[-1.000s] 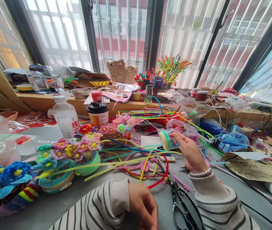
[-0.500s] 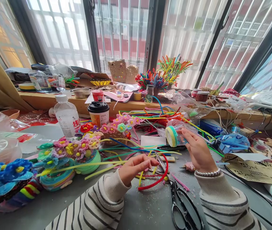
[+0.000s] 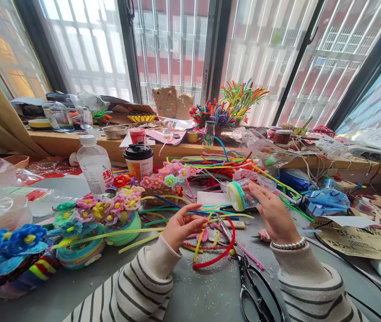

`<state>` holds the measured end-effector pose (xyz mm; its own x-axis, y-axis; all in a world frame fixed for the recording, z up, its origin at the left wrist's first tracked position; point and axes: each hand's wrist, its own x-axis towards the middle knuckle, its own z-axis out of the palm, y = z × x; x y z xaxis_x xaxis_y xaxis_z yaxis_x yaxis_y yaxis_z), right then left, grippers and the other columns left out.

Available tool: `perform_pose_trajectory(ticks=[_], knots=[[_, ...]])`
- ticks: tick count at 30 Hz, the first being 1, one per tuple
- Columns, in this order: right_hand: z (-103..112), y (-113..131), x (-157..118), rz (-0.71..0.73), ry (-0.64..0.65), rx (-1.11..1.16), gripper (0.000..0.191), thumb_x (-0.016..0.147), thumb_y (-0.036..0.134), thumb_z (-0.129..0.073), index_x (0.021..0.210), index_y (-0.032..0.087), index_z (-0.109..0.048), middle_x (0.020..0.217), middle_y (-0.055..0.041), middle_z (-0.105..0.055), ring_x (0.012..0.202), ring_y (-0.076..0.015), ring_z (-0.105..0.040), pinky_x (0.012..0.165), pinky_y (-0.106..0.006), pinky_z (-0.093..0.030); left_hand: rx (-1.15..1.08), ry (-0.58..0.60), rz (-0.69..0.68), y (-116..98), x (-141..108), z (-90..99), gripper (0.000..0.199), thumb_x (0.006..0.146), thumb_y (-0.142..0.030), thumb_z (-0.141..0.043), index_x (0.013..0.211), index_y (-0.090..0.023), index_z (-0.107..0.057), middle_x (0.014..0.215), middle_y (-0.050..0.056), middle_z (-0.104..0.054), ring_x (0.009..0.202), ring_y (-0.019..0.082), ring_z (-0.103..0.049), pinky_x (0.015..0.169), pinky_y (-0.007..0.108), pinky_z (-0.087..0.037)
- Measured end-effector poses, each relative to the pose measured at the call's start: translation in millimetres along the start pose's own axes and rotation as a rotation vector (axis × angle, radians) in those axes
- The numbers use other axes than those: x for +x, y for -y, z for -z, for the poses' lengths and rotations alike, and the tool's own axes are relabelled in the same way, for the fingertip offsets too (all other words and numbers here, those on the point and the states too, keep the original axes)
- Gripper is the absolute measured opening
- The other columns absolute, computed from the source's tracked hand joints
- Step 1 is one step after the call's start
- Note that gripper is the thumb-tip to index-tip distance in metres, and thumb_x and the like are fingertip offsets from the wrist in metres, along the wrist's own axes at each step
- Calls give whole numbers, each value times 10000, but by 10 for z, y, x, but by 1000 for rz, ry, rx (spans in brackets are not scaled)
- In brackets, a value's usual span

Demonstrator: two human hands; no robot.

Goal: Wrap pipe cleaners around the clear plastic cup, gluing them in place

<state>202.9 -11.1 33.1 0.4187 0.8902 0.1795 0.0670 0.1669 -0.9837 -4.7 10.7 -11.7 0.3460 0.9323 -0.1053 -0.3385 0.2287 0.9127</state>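
Got blue pipe-cleaner flowers (image 3: 27, 240) way left, left hand (image 3: 181, 227) loosely open near a red pipe cleaner (image 3: 222, 259), then a teal-and-yellow-wrapped clear cup (image 3: 236, 197), tipped sideways beyond the scissors (image 3: 241, 264), held in the right hand (image 3: 274, 214).

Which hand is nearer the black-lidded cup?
Left. The left hand is in front of the black-lidded cup, to its right; the right hand is farther right.
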Motion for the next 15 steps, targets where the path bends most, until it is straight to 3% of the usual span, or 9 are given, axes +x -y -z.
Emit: perform_pose_trajectory(ticks=[3, 8, 10, 12, 15], knots=[[-24, 5, -20, 4, 12, -1, 323, 629, 480, -615, 757, 197, -703, 1170, -76, -582, 1163, -270, -432, 977, -427, -288, 36, -28, 40, 4, -17, -9, 271, 503, -228, -772, 715, -130, -635, 627, 33, -666, 552, 119, -603, 584, 236, -467], [-93, -16, -82, 26, 159, -42, 266, 697, 447, -585, 753, 217, -704, 1214, -57, -547, 1162, -245, -437, 996, -394, -266, 49, -90, -16, -2, 9, -2, 278, 490, -356, -762, 557, -130, -614, 429, -35, -529, 405, 53, -478, 455, 179, -417], [-136, -33, -115, 75, 261, -71, 264, 740, 437, -552, 780, 222, -700, 1207, -56, -548, 1191, -230, -408, 999, -375, -266, 16, -83, 0, -5, 18, -9, 313, 498, -391, -753, 621, -132, -627, 501, -10, -574, 470, 79, -534, 495, 194, -444], [-185, -44, -152, 136, 364, -107, 266, 771, 428, -526, 808, 229, -697, 1208, -55, -544, 1222, -220, -370, 1003, -360, -264, -52, -51, 58, -8, 9, -29, 398, 509, -405, -749, 787, -147, -629, 704, 46, -650, 645, 154, -624, 607, 254, -488], [-250, -45, -211, 205, 502, -145, 258, 804, 407, -494, 849, 246, -691, 1250, -39, -506, 1220, -210, -376, 1006, -351, -268, -158, 52, 183, -12, -26, -62, 508, 552, -455, -715, 945, -166, -571, 907, 95, -643, 814, 240, -642, 740, 344, -486]])
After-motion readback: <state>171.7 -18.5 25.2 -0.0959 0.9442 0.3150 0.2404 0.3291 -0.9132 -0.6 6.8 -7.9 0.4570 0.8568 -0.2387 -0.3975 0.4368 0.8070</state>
